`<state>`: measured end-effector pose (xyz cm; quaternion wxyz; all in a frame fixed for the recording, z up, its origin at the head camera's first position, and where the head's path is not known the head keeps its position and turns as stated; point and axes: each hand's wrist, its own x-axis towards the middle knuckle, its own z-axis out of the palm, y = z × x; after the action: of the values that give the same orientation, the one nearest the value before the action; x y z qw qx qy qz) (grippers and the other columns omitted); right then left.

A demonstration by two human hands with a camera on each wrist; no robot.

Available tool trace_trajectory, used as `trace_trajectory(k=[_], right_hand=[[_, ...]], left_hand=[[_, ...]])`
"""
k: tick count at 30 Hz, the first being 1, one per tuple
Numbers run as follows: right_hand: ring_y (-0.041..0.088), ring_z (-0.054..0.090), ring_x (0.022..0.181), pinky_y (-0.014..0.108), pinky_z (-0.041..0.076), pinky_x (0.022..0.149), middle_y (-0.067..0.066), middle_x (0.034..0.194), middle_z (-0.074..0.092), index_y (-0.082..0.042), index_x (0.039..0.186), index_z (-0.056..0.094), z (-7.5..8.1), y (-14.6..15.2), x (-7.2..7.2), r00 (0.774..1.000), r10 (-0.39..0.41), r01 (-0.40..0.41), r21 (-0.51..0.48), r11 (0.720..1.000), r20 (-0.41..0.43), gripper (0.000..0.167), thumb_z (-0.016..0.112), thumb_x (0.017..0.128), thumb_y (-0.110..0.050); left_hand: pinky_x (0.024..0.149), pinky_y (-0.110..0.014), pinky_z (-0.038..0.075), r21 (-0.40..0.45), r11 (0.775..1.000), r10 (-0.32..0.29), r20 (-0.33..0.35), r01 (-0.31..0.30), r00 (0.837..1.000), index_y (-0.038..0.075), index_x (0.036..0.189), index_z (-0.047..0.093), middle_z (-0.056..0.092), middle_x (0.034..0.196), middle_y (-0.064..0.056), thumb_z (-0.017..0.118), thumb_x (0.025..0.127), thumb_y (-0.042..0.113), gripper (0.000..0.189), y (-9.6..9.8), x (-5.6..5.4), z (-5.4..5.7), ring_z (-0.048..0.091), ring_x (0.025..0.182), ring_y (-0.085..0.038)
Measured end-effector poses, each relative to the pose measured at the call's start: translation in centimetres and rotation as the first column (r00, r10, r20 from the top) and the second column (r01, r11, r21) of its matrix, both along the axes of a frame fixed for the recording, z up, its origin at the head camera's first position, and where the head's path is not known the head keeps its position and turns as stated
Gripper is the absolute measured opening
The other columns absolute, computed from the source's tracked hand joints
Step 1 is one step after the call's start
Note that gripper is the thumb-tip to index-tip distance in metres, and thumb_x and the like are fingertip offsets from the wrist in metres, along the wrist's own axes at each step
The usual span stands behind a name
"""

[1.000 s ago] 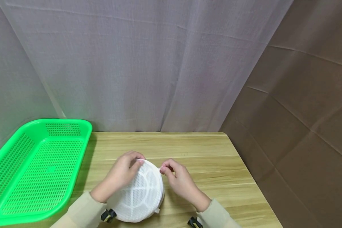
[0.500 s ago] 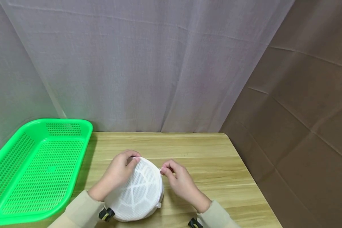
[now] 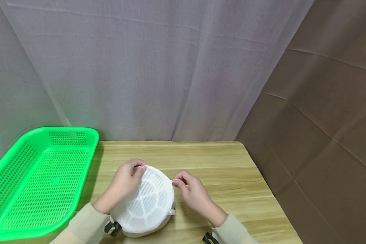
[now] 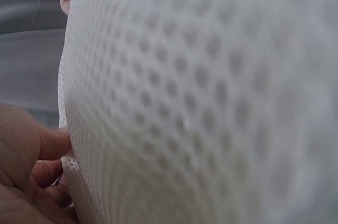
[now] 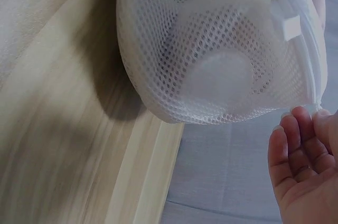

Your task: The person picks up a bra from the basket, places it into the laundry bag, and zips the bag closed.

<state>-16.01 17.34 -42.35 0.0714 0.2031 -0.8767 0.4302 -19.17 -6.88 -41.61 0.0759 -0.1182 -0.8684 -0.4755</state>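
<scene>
A round white mesh laundry bag (image 3: 154, 200) stands on the table between the hands. My left hand (image 3: 125, 179) grips its upper left rim, thumb on the mesh top and fingers behind the edge. At the upper right rim, my right hand (image 3: 193, 193) pinches a small white end at the zipper with thumb and index finger. In the right wrist view the zipper (image 5: 309, 55) follows the rim, and a small white tab (image 5: 292, 28) sticks out beside it. Pale rounded shapes show through the mesh side. Mesh (image 4: 174, 86) fills most of the left wrist view.
A green plastic basket (image 3: 94, 145) with a perforated floor stands at the left of the wooden table (image 3: 219, 159). Grey curtain (image 3: 140, 67) hangs behind the table's back edge, and brown cloth (image 3: 323, 135) lines the right side.
The bag has turned counterclockwise, its small tab rising along the right side. My left hand has shifted slightly left and away with the rim. My right hand has stayed nearly in place.
</scene>
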Motion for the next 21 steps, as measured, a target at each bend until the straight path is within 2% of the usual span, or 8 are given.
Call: trace_trajectory(k=[5, 10, 13, 18, 21], right_hand=[[0.008, 0.058, 0.082, 0.027, 0.05, 0.074, -0.008, 0.084, 0.063, -0.02, 0.089, 0.06, -0.1, 0.1, 0.0, 1.0, -0.01, 0.01, 0.003, 1.0, 0.004, 0.009, 0.058, 0.097, -0.023], [0.008, 0.057, 0.081, 0.027, 0.05, 0.073, -0.005, 0.084, 0.063, -0.021, 0.089, 0.06, -0.1, 0.1, 0.0, 1.0, -0.028, 0.028, 0.003, 1.0, -0.006, 0.008, 0.059, 0.097, -0.023], [0.008, 0.057, 0.081, 0.027, 0.05, 0.073, -0.003, 0.084, 0.064, -0.021, 0.09, 0.06, -0.1, 0.1, 0.0, 0.999, -0.034, 0.034, 0.003, 0.999, -0.013, 0.007, 0.059, 0.097, -0.023], [0.007, 0.058, 0.082, 0.028, 0.051, 0.075, -0.009, 0.084, 0.062, -0.021, 0.091, 0.061, 0.0, -0.1, -0.2, 0.999, -0.019, 0.019, -0.003, 1.0, -0.03, 0.007, 0.059, 0.097, -0.024], [0.007, 0.058, 0.083, 0.029, 0.051, 0.075, -0.012, 0.085, 0.061, -0.019, 0.092, 0.061, 0.1, -0.3, -0.2, 1.0, -0.001, 0.001, -0.009, 1.0, -0.018, 0.008, 0.058, 0.097, -0.024]], left_hand=[[0.083, -0.04, 0.049, -0.007, 1.0, 0.006, 0.011, -0.005, 1.0, 0.006, 0.1, 0.067, 0.065, 0.098, -0.007, 0.061, 0.095, 0.012, 0.01, -0.1, 0.0, 0.0, 0.06, 0.091, -0.021], [0.091, -0.045, 0.047, -0.022, 0.999, -0.048, -0.012, 0.048, 0.999, 0.007, 0.106, 0.066, 0.064, 0.106, -0.009, 0.062, 0.094, 0.015, 0.015, 0.2, 0.3, 0.1, 0.059, 0.103, -0.025], [0.095, -0.047, 0.044, -0.048, 0.996, -0.073, -0.049, 0.07, 0.996, 0.007, 0.11, 0.066, 0.064, 0.11, -0.01, 0.065, 0.092, 0.017, 0.02, 0.7, 0.6, 0.2, 0.058, 0.109, -0.028], [0.097, -0.049, 0.04, -0.112, 0.99, -0.103, -0.097, 0.092, 0.99, 0.011, 0.11, 0.067, 0.065, 0.112, -0.006, 0.068, 0.09, 0.018, 0.021, 1.7, 1.4, 0.5, 0.057, 0.111, -0.027], [0.096, -0.05, 0.039, -0.139, 0.984, -0.129, -0.099, 0.115, 0.987, 0.014, 0.107, 0.068, 0.065, 0.111, -0.002, 0.068, 0.09, 0.017, 0.017, 2.1, 1.6, 0.4, 0.057, 0.111, -0.025]])
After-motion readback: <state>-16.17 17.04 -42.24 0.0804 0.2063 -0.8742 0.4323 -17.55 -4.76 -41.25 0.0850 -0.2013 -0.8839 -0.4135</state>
